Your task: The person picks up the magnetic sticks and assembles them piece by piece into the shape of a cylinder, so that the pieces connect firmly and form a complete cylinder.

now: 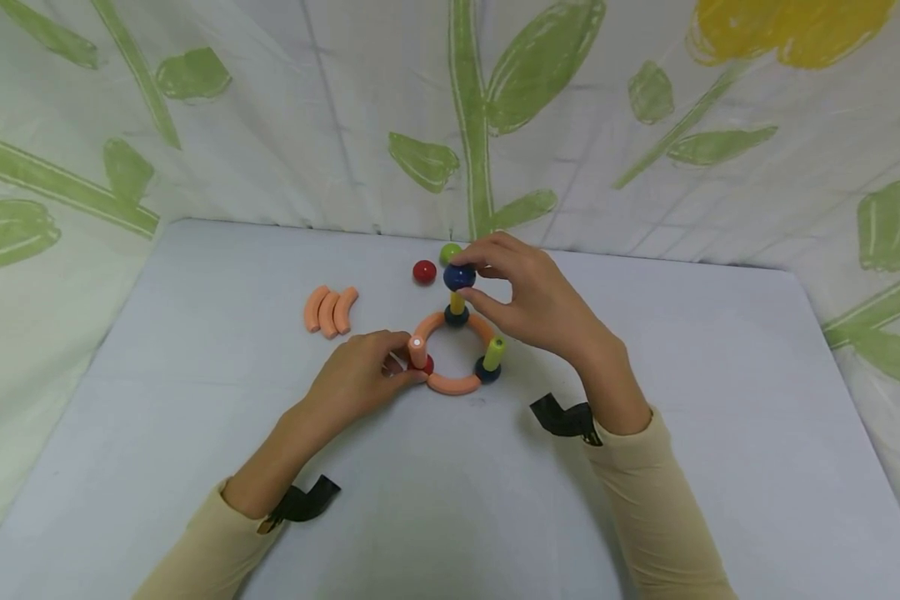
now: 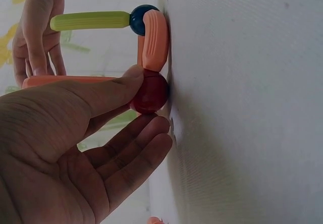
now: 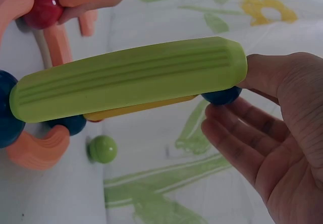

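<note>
Three curved orange pieces form the ring [image 1: 453, 354] standing on the bench [image 1: 450, 467], joined at three balls, and each joint carries an upright stick: a yellow stick [image 1: 457, 303] at the far joint, a green stick [image 1: 494, 352] at the right, an orange stick [image 1: 417, 351] at the left. By my judgement the base is complete and the capping of the uprights is only begun; one top bears a ball, two stand bare.

Spare stock lies apart: three orange curves [image 1: 330, 310] to the left, a red ball [image 1: 423, 272] and a green ball [image 1: 450, 252] behind the ring.

The right hand [image 1: 528, 296] pinches the blue ball [image 1: 459, 276] between thumb and fingertips, seated on the yellow stick.

The left hand [image 1: 360, 375] steadies the red joint ball [image 2: 149, 92] at the foot of the orange stick, thumb pressed on it, the other fingers loosely spread beneath.
</note>
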